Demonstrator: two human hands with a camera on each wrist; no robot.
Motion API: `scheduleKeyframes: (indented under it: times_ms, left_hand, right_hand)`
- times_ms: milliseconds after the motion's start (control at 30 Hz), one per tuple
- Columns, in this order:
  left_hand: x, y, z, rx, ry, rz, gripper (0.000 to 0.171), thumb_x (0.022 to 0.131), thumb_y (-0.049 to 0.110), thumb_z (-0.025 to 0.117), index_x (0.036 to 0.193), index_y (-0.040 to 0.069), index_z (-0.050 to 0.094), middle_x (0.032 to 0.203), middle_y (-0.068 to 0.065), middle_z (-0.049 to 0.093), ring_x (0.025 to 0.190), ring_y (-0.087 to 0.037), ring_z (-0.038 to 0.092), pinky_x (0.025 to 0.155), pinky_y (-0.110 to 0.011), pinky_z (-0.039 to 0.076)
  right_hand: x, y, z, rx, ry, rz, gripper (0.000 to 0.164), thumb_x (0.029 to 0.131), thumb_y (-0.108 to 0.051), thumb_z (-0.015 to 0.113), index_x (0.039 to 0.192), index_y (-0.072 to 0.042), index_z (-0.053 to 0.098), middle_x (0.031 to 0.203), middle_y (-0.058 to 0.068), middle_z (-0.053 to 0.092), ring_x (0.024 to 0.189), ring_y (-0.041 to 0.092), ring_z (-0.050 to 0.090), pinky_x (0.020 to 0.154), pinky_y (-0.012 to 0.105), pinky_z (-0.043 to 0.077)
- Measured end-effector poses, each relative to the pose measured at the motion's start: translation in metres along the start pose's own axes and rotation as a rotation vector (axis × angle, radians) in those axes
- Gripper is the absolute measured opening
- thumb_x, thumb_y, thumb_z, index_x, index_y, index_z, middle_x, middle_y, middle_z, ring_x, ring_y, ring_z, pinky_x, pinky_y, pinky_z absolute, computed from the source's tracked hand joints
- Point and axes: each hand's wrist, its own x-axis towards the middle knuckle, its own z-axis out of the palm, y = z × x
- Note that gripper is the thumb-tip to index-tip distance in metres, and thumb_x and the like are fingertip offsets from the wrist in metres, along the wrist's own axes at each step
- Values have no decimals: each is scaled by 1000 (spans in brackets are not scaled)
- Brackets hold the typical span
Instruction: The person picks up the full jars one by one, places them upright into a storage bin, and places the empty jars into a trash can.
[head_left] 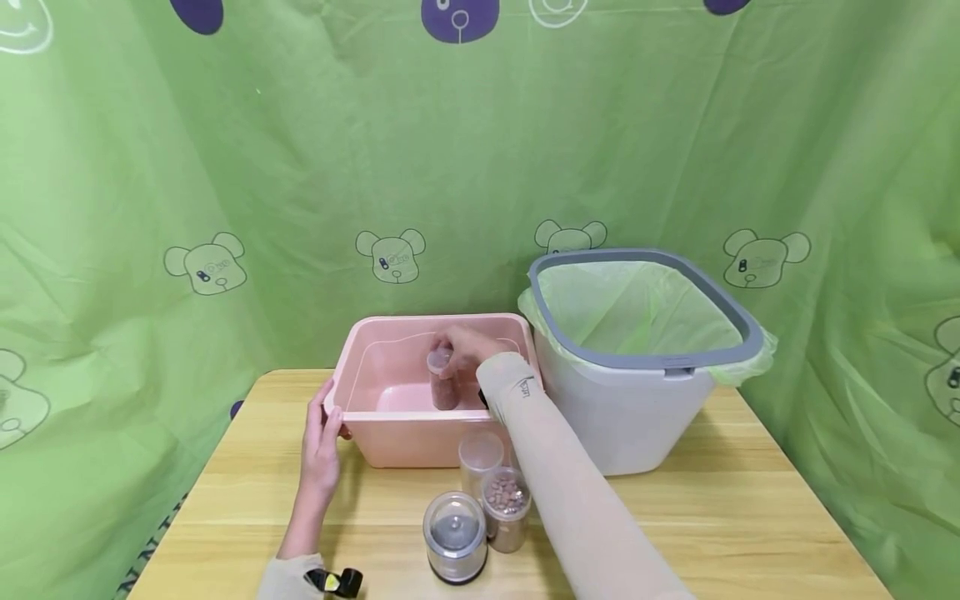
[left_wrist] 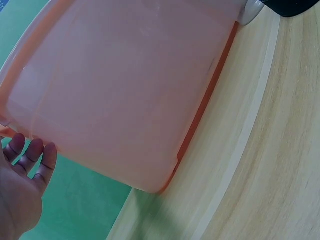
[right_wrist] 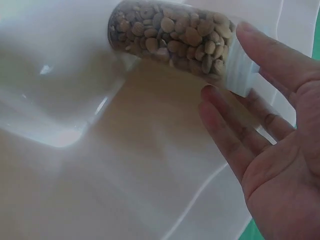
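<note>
Inside the pink plastic basin (head_left: 420, 442), my right hand (head_left: 468, 346) pinches a clear jar (head_left: 444, 390) near its whitish lid. Brown pellet-like pieces fill this jar (right_wrist: 172, 40) in the right wrist view, where the thumb lies on the lid and the other fingers spread below. At the basin's front left corner, my left hand (head_left: 321, 442) grips the rim. In the left wrist view several fingertips of the left hand (left_wrist: 22, 187) touch the pinkish basin wall (left_wrist: 125, 90); its thumb is out of sight there.
A white bin (head_left: 622, 417) with a grey rim and green liner stands right of the basin. In front are a jar of brown pieces (head_left: 507, 508), a clear container (head_left: 480, 454) and a round clear-lidded container (head_left: 455, 537). A green curtain (head_left: 465, 167) hangs behind the wooden table (head_left: 247, 492).
</note>
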Motion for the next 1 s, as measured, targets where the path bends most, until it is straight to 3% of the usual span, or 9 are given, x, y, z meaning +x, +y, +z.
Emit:
scheduleKeyframes:
  times_ms: [133, 200, 300, 400, 467, 533, 800, 1000]
  left_hand:
    - [-3, -1, 2, -2, -4, -10, 49, 110, 12, 41, 159, 9, 38, 109, -2, 56, 79, -15, 50, 72, -23, 49]
    - [-4, -1, 3, -3, -5, -15, 49, 110, 12, 41, 159, 9, 39, 108, -2, 56, 79, -16, 49, 72, -23, 49]
    - [-6, -1, 4, 0, -6, -20, 49, 110, 13, 41, 159, 9, 39, 109, -2, 56, 79, -15, 50, 72, -22, 49]
    - [-7, 0, 4, 13, -4, -24, 48, 110, 13, 41, 159, 9, 38, 110, -1, 56, 80, -15, 51, 72, -22, 49]
    - [-7, 0, 4, 19, -2, -25, 48, 111, 14, 41, 159, 9, 38, 111, -1, 56, 80, -14, 52, 72, -22, 49]
    - [-6, 2, 3, 25, -2, -27, 49, 111, 15, 41, 159, 10, 38, 111, -1, 56, 80, -15, 52, 72, -22, 49]
    - [-2, 5, -1, 28, 9, -36, 48, 111, 16, 41, 159, 15, 40, 109, -5, 56, 80, -16, 50, 71, -22, 49]
    - [-1, 6, 0, 13, -7, -25, 49, 110, 15, 41, 159, 14, 39, 108, -13, 54, 79, -16, 50, 71, -22, 49]
  right_hand:
    - [-8, 0, 3, 78, -30, 2, 30, 79, 14, 62, 107, 1, 58, 98, 34, 69, 75, 33, 71, 71, 44, 63]
    - [-6, -1, 1, -6, 6, 20, 36, 78, 15, 60, 112, 2, 59, 104, 33, 69, 85, 34, 71, 80, 45, 62]
    - [5, -8, -6, -346, 96, 44, 48, 84, 10, 65, 130, -3, 62, 123, 23, 67, 107, 32, 67, 98, 44, 56]
    - [18, -20, -12, -731, 184, 31, 49, 91, -7, 74, 139, -13, 64, 134, 10, 66, 122, 27, 61, 107, 43, 49]
    - [20, -32, -12, -883, 219, -11, 47, 95, -21, 76, 140, -16, 64, 134, 9, 66, 123, 27, 62, 107, 45, 50]
    - [17, -44, -9, -945, 249, -48, 44, 97, -26, 73, 139, -17, 64, 133, 8, 67, 122, 26, 62, 106, 46, 50]
    - [-17, -97, 15, -1014, 294, -145, 45, 97, -37, 72, 140, -28, 63, 141, -1, 62, 126, 25, 61, 106, 50, 49]
    - [-67, -107, 35, -930, 289, -254, 46, 98, -35, 71, 142, -24, 62, 134, -1, 63, 115, 19, 64, 101, 43, 53]
